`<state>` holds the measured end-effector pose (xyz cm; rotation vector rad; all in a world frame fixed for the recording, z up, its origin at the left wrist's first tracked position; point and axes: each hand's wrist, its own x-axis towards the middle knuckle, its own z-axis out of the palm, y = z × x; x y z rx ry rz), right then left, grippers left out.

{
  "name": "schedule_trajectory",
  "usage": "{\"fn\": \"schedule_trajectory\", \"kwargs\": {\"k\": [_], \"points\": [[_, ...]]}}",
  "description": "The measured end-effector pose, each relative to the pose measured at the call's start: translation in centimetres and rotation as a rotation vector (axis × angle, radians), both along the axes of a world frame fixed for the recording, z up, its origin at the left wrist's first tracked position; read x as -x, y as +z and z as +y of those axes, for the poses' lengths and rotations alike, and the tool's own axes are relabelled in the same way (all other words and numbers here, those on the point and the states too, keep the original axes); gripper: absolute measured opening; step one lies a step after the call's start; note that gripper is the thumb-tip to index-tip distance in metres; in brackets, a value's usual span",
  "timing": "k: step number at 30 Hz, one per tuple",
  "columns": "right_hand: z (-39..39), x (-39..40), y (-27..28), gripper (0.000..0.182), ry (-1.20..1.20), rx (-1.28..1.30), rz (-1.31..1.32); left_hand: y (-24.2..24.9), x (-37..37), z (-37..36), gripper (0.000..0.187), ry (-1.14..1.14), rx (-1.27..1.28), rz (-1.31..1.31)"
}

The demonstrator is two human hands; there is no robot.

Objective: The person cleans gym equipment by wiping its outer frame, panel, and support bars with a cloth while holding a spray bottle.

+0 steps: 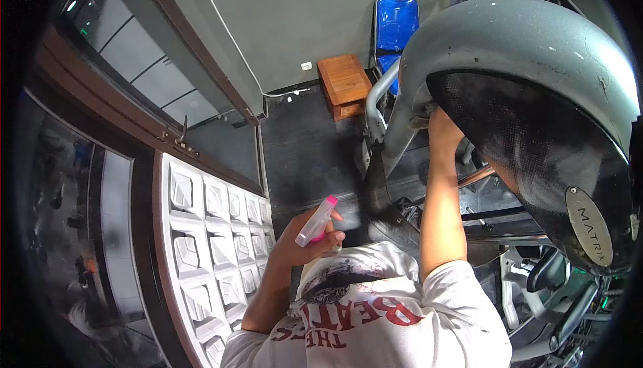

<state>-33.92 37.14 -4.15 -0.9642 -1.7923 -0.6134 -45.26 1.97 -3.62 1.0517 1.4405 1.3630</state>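
My left hand (305,239) is closed around a spray bottle with a clear trigger head (315,224) and a pink nozzle, held in front of my shirt. The bottle's body is mostly hidden by my fingers. My right arm stretches forward to a grey exercise machine (509,30) marked MATRIX. There my right hand (442,130) reaches in beside the frame, at the edge of the dark mesh-like panel (509,120). Its fingers are hidden, so what they touch or hold does not show.
A small wooden step box (345,80) and a blue chair (396,26) stand by the grey wall. On my left are a white embossed panel (221,247) and a brown-framed glass door (154,53). More gym equipment (542,287) fills the lower right.
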Motion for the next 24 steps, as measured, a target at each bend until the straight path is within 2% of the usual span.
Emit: {"fn": "schedule_trajectory", "kwargs": {"k": [2, 3, 5, 6, 8, 10, 12, 15, 18, 21, 22, 24], "points": [[0.3, 0.3, -0.9, 0.019, 0.126, 0.09, 0.196, -0.6, 0.0, 0.0, 0.032, 0.003, -0.041, -0.021], [0.6, 0.8, -2.2, 0.019, 0.221, 0.115, 0.377, -0.8, 0.0, -0.1, 0.031, 0.01, -0.063, -0.032], [1.0, 1.6, -6.1, 0.02, 0.347, 0.329, 0.654, -0.4, 0.1, -0.3, 0.031, 0.013, -0.015, -0.038], [1.3, 1.4, -9.0, 0.02, 0.374, 0.517, 0.749, -0.2, 0.1, -0.3, 0.031, 0.009, 0.009, -0.04], [1.0, 1.0, -10.2, 0.023, 0.338, 0.821, 0.868, -0.5, 0.1, -0.4, 0.03, -0.003, -0.036, 0.022], [1.5, 1.5, -7.4, 0.024, 0.324, 0.505, 0.658, -0.8, 0.4, -0.6, 0.03, 0.005, -0.03, 0.04], [1.0, 0.9, -4.0, 0.025, 0.282, 0.321, 0.47, -1.0, 0.4, -1.0, 0.031, 0.011, 0.03, 0.006], [0.3, 0.3, 1.0, 0.025, 0.216, 0.2, 0.233, -1.0, 0.3, -1.1, 0.031, 0.051, -0.022, -0.033], [1.1, 2.1, -0.5, 0.025, 0.359, 0.023, 0.699, -1.3, 0.4, -1.2, 0.03, 0.055, -0.023, -0.033], [0.4, 2.4, -4.9, 0.025, 0.367, 0.609, 0.921, -0.3, -0.1, -0.8, 0.03, 0.021, 0.02, -0.038], [2.4, 2.1, -8.9, 0.026, 0.357, 0.636, 0.918, -0.4, -0.1, -0.7, 0.03, 0.004, -0.003, -0.003], [3.3, 1.9, -8.3, 0.026, 0.402, 0.532, 0.89, -0.7, -0.1, -0.3, 0.029, -0.027, -0.052, 0.068]]}}
